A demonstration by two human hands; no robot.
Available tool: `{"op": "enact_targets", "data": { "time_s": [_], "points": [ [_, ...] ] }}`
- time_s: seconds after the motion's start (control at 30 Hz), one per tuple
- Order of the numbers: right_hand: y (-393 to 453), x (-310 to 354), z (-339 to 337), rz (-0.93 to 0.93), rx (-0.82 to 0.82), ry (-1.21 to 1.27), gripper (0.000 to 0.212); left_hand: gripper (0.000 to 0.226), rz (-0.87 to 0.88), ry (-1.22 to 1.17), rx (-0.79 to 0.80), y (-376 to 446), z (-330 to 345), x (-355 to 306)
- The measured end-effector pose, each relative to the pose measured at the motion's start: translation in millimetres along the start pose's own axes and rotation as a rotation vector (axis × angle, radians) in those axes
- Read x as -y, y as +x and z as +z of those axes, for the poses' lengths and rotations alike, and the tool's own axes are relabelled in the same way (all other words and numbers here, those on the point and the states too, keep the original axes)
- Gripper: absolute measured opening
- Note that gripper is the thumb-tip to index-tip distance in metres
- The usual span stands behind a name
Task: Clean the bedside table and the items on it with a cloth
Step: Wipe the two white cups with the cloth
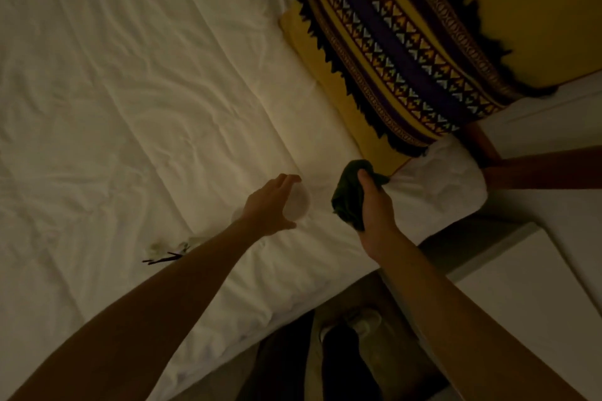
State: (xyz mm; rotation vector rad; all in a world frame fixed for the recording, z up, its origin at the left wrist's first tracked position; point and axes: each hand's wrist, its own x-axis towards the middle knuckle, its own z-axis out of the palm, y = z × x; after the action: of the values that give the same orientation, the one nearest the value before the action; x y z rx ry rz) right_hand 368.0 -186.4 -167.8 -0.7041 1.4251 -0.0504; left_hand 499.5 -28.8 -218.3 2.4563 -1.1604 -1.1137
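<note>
No text, label, brand, number or sign could be read anywhere in the head view (the light was dim throughout). The only markings seen were woven bands of triangles and loops on the yellow and purple cushion [404, 52] at the far right, and these were pattern, not lettering.
</note>
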Motion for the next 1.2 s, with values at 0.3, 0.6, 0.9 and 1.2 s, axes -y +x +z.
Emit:
{"op": "enact_targets", "data": {
  "time_s": [0.3, 0.6, 0.9, 1.2],
  "points": [
    [-12.4, -3.5, -4.2, 0.024, 0.016, 0.083, 0.054, 0.141, -0.007, 0.246, 0.023, -3.7, 16.6, 3.1],
    [-32.3, 3.3, -27.8, -0.001, 0.005, 0.108, 0.057, 0.101, -0.414, 0.347, 0.102, -37.3, 18.4, 1.3],
    [-75.1, 6.9, -64.6, -0.112, -0.016, 0.127, 0.043, 0.088, -0.478, 0.171, -0.009, -56.0, -28.2, -14.2],
    [-192.3, 72.8, -99.6, -0.415, 0.222, 0.082, 0.03, 0.083, -0.14, -0.273, -0.256, -132.7, -160.9, -154.1]
  ]
}}
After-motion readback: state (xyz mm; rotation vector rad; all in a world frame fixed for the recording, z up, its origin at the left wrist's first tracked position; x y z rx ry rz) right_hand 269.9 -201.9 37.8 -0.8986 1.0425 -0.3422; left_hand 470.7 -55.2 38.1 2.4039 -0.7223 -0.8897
